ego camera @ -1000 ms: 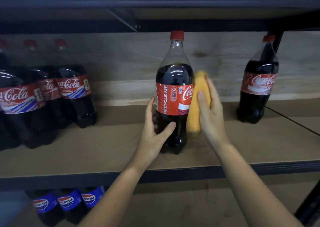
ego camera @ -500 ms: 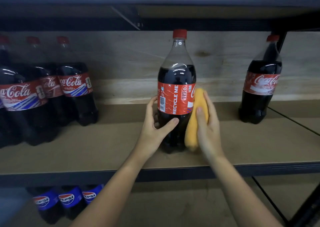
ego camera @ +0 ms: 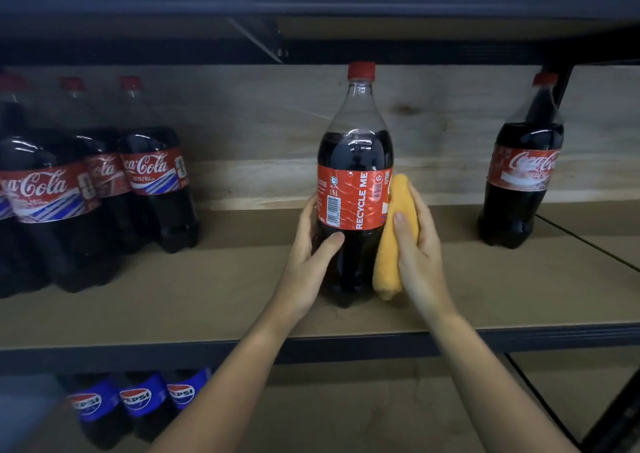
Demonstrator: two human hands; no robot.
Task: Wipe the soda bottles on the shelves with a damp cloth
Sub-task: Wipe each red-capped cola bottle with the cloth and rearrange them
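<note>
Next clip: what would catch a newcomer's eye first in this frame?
The lone cola bottle standing mid-shelf, its red label reading RECYCLE ME. The left hand grips its lower body while the right hand presses a rolled orange cloth against its right side. A cluster of cola bottles stands at the left, and blue-labelled Pepsi bottles sit on the shelf below.

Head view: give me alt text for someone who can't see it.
A left hand grips a dark cola bottle with a red label and cap, upright on a brown shelf board, while the right hand presses a folded orange cloth against its right side. More red-labelled cola bottles stand left and right; blue-labelled bottles sit below.
</note>
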